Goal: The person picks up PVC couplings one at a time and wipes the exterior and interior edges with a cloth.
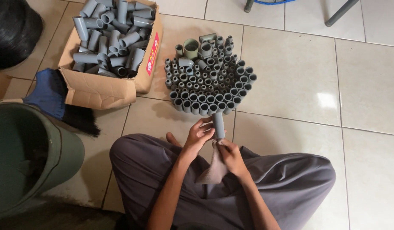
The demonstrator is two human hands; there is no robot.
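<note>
A short grey plastic pipe piece (218,124) is held upright above my crossed legs. My left hand (198,135) grips its lower part from the left. My right hand (231,155) sits just below it and holds a brownish cloth (214,169) against the pipe's bottom end. Just beyond the pipe, a tight cluster of several grey pipe pieces and fittings (209,76) stands upright on the tile floor.
A cardboard box (99,87) full of loose grey pipe pieces sits at the far left. A green bucket (56,157) stands by my left knee, with a dark brush (64,106) beside it. Another person's dark hair (11,30) shows at top left. Chair legs (339,12) stand at the top.
</note>
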